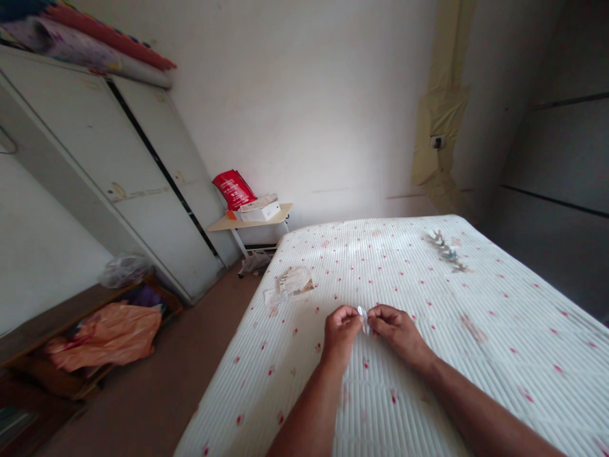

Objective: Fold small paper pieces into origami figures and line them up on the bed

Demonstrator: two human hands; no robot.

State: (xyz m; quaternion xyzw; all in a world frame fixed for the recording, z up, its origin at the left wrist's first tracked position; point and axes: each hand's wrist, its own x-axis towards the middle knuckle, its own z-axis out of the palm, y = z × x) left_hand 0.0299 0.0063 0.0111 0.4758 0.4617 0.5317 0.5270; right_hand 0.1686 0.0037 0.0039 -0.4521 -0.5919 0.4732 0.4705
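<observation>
Both hands meet above the middle of a white ribbed bedspread (352, 400) dotted with red. Between their fingertips is a small whitish, shiny piece (363, 319), too small to identify. My left hand (341, 329) pinches its left side with curled fingers. On its right side, my right hand (392, 327) pinches it between thumb and forefinger. Several small grey and bluish star-like pieces (448, 252) lie in a row further back on the right of the bedspread. To the left lies a crumpled clear packet with printed paper (295, 281).
Beyond the bed's far left corner, a small table (273, 214) bears a red bag (234, 189) and a white box (266, 211). Grey cabinets (137, 171) stand at left. An orange plastic bag (111, 335) lies on a low wooden bench at lower left.
</observation>
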